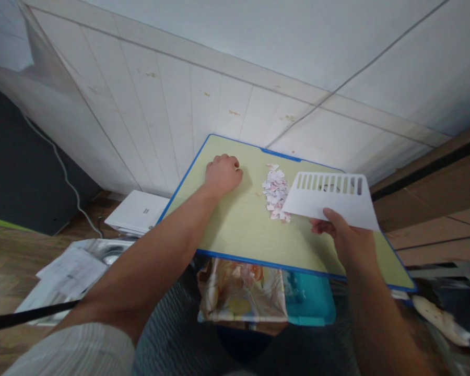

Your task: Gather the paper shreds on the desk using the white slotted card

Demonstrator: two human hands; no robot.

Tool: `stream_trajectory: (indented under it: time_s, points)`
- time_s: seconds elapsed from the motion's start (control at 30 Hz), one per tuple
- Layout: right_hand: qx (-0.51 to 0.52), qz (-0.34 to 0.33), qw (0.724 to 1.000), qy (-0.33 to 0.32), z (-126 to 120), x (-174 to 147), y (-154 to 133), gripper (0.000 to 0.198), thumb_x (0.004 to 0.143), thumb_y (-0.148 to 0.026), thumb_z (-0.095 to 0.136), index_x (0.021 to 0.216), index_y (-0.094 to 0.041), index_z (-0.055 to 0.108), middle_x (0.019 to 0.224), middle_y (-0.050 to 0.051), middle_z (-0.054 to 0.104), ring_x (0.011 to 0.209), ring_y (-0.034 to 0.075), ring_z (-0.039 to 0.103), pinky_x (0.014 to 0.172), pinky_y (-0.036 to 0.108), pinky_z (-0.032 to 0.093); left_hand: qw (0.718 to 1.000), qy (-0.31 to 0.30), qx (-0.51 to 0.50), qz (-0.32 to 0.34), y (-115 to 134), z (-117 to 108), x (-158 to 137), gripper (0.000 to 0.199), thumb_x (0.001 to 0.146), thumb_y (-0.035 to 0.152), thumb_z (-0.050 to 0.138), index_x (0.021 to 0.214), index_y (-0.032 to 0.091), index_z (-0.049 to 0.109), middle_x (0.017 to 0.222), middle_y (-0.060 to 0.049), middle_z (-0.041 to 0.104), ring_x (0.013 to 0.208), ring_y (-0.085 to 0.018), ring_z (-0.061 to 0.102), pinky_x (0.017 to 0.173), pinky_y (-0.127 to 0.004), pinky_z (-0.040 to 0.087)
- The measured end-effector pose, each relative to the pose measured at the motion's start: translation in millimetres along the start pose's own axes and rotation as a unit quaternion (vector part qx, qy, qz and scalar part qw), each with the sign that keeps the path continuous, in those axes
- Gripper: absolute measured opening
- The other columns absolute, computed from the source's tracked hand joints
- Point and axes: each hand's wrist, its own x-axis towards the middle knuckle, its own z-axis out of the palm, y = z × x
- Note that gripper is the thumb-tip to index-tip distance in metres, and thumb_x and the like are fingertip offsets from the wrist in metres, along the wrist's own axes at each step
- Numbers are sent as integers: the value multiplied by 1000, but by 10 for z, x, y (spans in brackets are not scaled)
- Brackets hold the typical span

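My right hand grips the lower edge of a white plastic panel with a row of slots along its far side. The panel is held over the right part of a pale yellow board with a blue rim. Just left of the panel lies a heap of torn paper scraps, white and pinkish, and the panel's left corner is at the heap's edge. On the board's left side rests my left hand, fingers curled under; whatever they may hold is hidden.
Below the board's near edge are a patterned bag or cloth and a turquoise plastic container. To the left stand a white box and some papers. A white panelled wall with a cable rises behind the board.
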Motion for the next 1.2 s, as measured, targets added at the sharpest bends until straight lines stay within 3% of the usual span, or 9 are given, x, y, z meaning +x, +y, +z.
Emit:
stream_trajectory:
  time_s: [0.1, 0.23, 0.4, 0.57, 0.73, 0.9, 1.07, 1.2]
  points:
    - [15, 7, 1000, 24, -126, -293, 160, 41, 80, -53, 100, 100, -23, 80, 79, 6, 86, 58, 27, 78, 52, 40, 68, 1000, -4, 9, -5, 5, 6, 14, 39, 109, 29, 63, 137, 23, 89, 154, -18, 81, 153, -39, 69, 129, -54, 58]
    - [-7, 9, 999, 36, -178, -391, 287, 45, 86, -64, 99, 97, -22, 83, 79, 7, 86, 57, 28, 78, 58, 44, 71, 1000, -1, 12, -14, 2, 9, 26, 40, 109, 29, 63, 138, 23, 89, 155, -19, 81, 154, -39, 69, 130, -52, 58]
    - [-83, -31, 996, -10, -216, -351, 336, 53, 97, -75, 89, 82, -24, 84, 76, 9, 86, 64, 29, 80, 72, 47, 72, 1000, 8, 17, -19, -29, 33, 45, 39, 108, 29, 64, 137, 23, 90, 155, -18, 81, 154, -39, 69, 130, -52, 58]
    - [-154, -95, 982, -49, -303, -427, 276, 60, 105, -71, 79, 64, -28, 81, 73, 8, 84, 77, 32, 83, 95, 51, 71, 1000, 19, 15, -11, -82, 91, 92, 36, 106, 30, 65, 131, 25, 91, 150, -18, 83, 150, -40, 70, 128, -54, 59]
    - [-157, -109, 978, -81, -344, -562, 201, 60, 108, -65, 76, 60, -29, 81, 73, 8, 84, 74, 30, 81, 87, 46, 70, 999, 33, 12, -11, -111, 109, 114, 36, 106, 32, 65, 129, 25, 91, 149, -17, 83, 149, -40, 70, 129, -54, 59]
    - [-130, -93, 983, -89, -315, -609, 231, 55, 105, -64, 81, 64, -28, 81, 77, 10, 86, 82, 32, 85, 96, 49, 72, 999, 42, 14, -16, -104, 81, 37, 37, 105, 31, 66, 129, 22, 92, 149, -20, 83, 149, -42, 71, 128, -56, 59]
    - [-27, -38, 996, -78, -268, -513, 343, 45, 94, -68, 90, 82, -25, 82, 76, 8, 86, 61, 28, 77, 73, 47, 71, 999, 26, 32, -20, -19, 23, -63, 43, 107, 29, 61, 135, 19, 91, 152, -23, 82, 151, -42, 71, 127, -56, 59]
    - [14, -24, 998, -49, -241, -465, 393, 50, 91, -74, 92, 89, -25, 80, 80, 8, 88, 59, 27, 76, 69, 45, 70, 999, 14, 33, -2, 12, -78, -271, 45, 106, 32, 63, 141, 20, 89, 155, -22, 82, 151, -41, 72, 129, -54, 58]
